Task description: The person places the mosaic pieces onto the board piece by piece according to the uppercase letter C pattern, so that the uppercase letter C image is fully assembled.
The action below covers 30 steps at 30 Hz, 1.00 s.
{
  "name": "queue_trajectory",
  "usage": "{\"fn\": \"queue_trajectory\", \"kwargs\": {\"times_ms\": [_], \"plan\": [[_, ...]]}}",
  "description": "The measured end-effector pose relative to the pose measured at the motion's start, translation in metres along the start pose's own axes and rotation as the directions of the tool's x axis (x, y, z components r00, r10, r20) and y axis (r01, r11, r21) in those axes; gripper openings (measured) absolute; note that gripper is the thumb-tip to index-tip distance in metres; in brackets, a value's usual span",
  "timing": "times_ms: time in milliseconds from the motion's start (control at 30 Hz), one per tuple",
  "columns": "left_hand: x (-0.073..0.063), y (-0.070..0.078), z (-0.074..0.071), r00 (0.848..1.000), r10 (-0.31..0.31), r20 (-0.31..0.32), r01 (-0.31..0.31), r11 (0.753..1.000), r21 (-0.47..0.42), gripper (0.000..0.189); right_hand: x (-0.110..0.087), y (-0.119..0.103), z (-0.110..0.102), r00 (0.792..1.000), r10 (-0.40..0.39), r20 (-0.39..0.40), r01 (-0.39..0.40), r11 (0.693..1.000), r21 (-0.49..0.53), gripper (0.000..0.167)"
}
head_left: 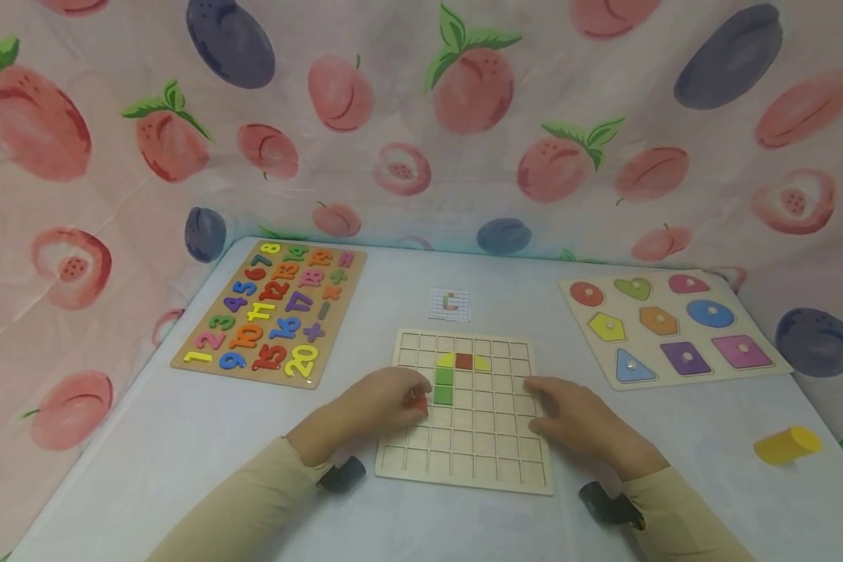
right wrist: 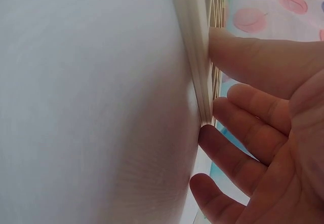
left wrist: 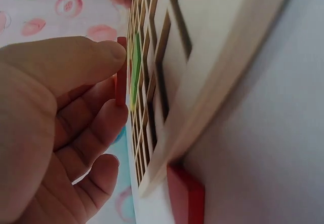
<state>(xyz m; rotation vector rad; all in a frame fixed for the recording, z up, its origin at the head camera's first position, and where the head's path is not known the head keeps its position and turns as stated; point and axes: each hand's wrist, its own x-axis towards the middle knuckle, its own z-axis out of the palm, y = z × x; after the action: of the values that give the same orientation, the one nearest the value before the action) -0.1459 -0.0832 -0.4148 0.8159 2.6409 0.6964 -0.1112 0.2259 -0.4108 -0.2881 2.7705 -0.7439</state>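
My left hand [head_left: 382,402] pinches a thin red square tile [left wrist: 121,74] between thumb and fingers, close over the left side of a wooden grid board [head_left: 485,445]. In the grid lie a red tile [head_left: 464,361], a yellow curved-edge piece [head_left: 483,364] on either side of it, and two green tiles [head_left: 444,395] below the left one. Another red block [left wrist: 187,196] rests on the table by the board's edge in the left wrist view. My right hand [head_left: 579,414], fingers loosely bent and holding nothing, has its fingertips right at the board's right edge.
A small printed pattern card [head_left: 451,304] lies behind the board. A number puzzle [head_left: 274,312] sits at the back left, a knobbed shape puzzle [head_left: 646,343] at the back right. Near the right table edge is a yellow cylinder [head_left: 780,447]. Fruit-printed cloth [head_left: 407,70] hangs behind.
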Motion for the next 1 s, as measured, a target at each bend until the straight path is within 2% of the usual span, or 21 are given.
{"fn": "queue_trajectory", "kwargs": {"times_ms": [167,300,433,700,1000], "plan": [[0.003,0.007,0.005,0.999,0.038,0.006,-0.038,0.999,0.022,0.028,0.000,0.000,0.000,1.000,0.003,0.004,-0.003,1.000,0.005,0.062],[0.005,0.012,0.008,0.995,0.096,-0.001,-0.096,0.994,0.056,0.015,0.000,0.001,0.000,1.000,-0.002,0.002,0.002,1.000,0.000,0.062],[0.005,0.014,0.009,0.991,0.133,-0.008,-0.131,0.987,0.088,0.013,0.000,0.000,0.000,1.000,-0.009,-0.005,0.009,1.000,-0.003,0.061],[0.002,0.012,0.008,0.997,0.066,0.040,-0.067,0.998,0.014,0.023,-0.001,-0.001,0.000,1.000,-0.001,-0.004,0.001,1.000,-0.003,0.061],[0.004,0.009,0.011,0.994,0.104,0.040,-0.105,0.994,0.018,0.020,-0.001,0.000,0.000,1.000,0.005,-0.001,-0.005,1.000,-0.005,0.061]]}}
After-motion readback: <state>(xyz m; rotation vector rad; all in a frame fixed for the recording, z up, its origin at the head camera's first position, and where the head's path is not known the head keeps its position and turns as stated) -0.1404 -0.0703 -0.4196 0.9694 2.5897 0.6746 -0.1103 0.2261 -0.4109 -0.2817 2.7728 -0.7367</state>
